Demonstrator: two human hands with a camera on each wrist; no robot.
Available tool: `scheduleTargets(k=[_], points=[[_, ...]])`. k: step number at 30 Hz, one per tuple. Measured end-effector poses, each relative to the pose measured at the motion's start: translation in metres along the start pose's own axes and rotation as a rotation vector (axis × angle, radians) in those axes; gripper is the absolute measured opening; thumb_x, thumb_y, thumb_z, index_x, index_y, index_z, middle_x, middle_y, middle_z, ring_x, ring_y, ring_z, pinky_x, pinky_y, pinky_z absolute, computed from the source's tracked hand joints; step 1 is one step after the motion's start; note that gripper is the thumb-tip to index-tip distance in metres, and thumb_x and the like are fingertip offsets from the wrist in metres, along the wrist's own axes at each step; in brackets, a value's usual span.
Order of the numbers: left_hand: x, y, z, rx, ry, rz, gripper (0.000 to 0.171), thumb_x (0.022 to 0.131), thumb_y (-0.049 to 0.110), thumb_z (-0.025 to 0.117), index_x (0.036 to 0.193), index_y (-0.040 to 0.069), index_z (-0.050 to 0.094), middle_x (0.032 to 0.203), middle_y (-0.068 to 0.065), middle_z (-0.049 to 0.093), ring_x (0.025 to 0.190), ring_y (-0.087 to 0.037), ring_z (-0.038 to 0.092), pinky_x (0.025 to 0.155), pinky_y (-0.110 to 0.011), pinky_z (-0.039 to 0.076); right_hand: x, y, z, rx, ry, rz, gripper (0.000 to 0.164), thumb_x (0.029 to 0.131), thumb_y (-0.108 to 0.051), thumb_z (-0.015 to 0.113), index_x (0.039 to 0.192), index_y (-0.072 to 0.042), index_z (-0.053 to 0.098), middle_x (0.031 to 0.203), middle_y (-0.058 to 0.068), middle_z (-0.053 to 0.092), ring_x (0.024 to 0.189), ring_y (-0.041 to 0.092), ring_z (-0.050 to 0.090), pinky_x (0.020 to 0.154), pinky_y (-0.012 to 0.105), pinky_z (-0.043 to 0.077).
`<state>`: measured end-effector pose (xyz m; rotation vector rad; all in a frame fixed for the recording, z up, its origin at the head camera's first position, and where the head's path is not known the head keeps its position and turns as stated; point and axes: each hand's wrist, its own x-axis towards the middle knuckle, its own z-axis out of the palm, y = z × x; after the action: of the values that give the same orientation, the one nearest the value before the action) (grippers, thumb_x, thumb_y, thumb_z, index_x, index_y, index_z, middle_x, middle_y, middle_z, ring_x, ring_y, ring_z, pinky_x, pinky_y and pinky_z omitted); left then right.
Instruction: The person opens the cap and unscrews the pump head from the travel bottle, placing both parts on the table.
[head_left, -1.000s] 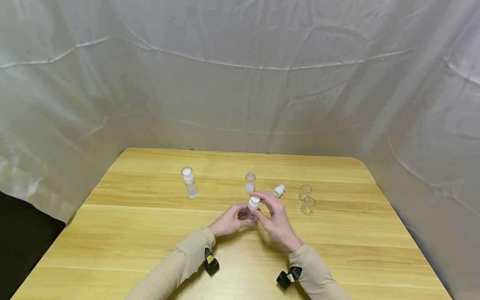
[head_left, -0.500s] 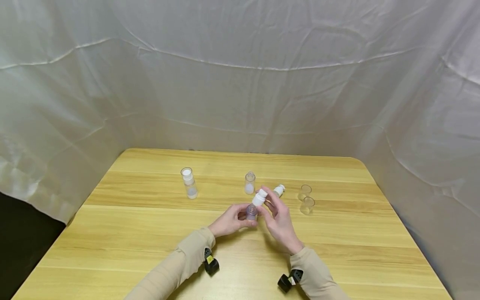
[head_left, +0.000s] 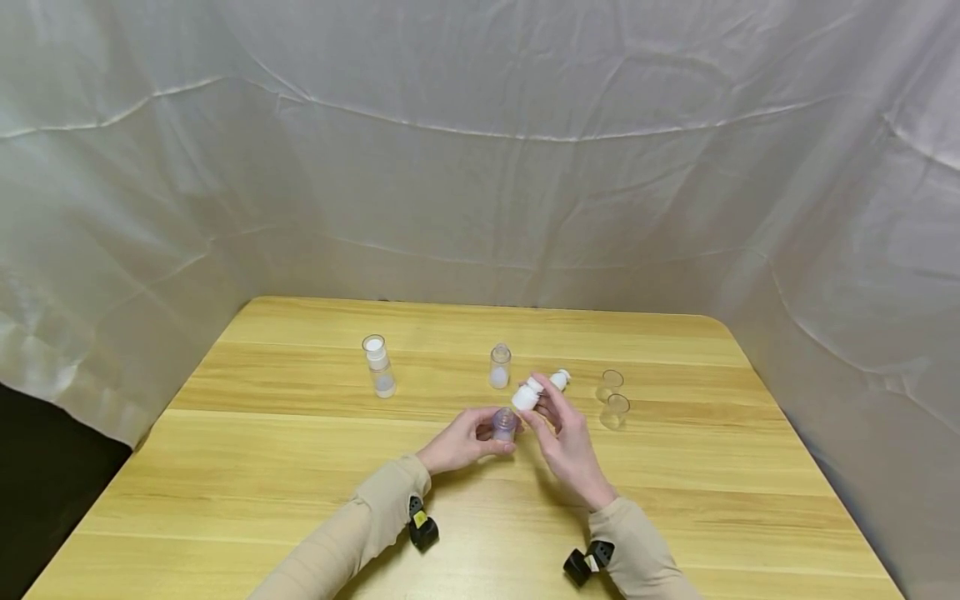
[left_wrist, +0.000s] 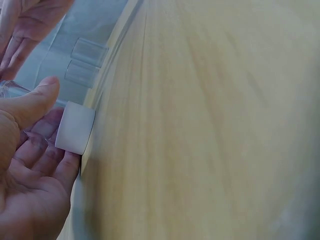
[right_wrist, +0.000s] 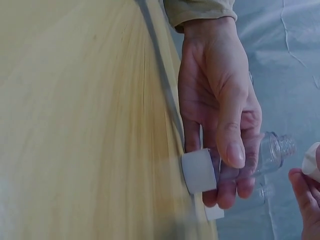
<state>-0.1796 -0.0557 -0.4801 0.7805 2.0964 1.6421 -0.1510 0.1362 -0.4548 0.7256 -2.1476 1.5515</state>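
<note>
My left hand (head_left: 463,440) holds a small clear bottle upright by its sides. In the right wrist view, thumb and fingers wrap the bottle (right_wrist: 270,152), its threaded neck bare; its wide white base (right_wrist: 199,171) shows beyond them. My right hand (head_left: 567,446) pinches a white pump top (head_left: 527,395) between thumb and fingers, tilted, just up and right of the neck. Part of this pump top also shows at the right edge of the right wrist view. Behind the right fingers lies a second white pump top (head_left: 559,380), partly covered.
Behind the hands stands another clear bottle (head_left: 500,368) with a bare neck. Farther left is a bottle (head_left: 379,367) with a white top inside a clear cap. Two clear caps (head_left: 615,412) stand at the right on the wooden table (head_left: 225,467).
My right hand has lifted the white pump top off the bottle's neck and carried it up and right, tilting it. The left hand and bottle have stayed in place.
</note>
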Motion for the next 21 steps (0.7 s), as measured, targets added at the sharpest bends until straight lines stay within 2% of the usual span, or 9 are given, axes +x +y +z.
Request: scheduleTargets(k=[4,9,15,21], points=[[0.0,0.0,0.0,-0.007,-0.005,0.006,0.046,0.094,0.006,0.067,0.136,-0.007,0.054,0.136,-0.024,0.062,0.129,-0.039,0.059,0.116,-0.047,0.046,-0.001,0.003,-0.004,-0.035,0.003,-0.008,0.055,0.087,0.014,0.066,0.138,0.015,0.046,0.121,0.033,0.065,0.103,0.03,0.071,0.095,0.032,0.06],[0.0,0.001,0.001,0.001,-0.007,0.01,0.046,0.094,0.007,0.068,0.136,-0.006,0.055,0.134,-0.024,0.064,0.127,-0.038,0.06,0.116,-0.044,0.047,-0.004,0.006,-0.008,-0.094,0.008,-0.002,0.053,0.086,0.013,0.067,0.136,0.015,0.049,0.113,0.03,0.068,0.097,0.028,0.072,0.09,0.034,0.063],[0.0,0.001,0.001,0.011,0.0,0.012,0.042,0.094,0.007,0.068,0.132,-0.007,0.057,0.13,-0.024,0.065,0.125,-0.038,0.062,0.113,-0.036,0.049,-0.01,0.009,-0.014,-0.164,0.005,0.085,0.05,0.088,0.009,0.067,0.135,0.014,0.05,0.108,0.025,0.07,0.094,0.023,0.071,0.087,0.034,0.064],[0.001,0.0,0.001,0.004,-0.002,0.009,0.042,0.094,0.007,0.067,0.133,-0.006,0.057,0.131,-0.024,0.065,0.126,-0.038,0.061,0.113,-0.035,0.05,-0.013,0.013,-0.023,-0.276,-0.053,0.184,0.051,0.093,-0.002,0.067,0.139,0.012,0.049,0.106,0.02,0.071,0.092,0.032,0.071,0.086,0.044,0.063]])
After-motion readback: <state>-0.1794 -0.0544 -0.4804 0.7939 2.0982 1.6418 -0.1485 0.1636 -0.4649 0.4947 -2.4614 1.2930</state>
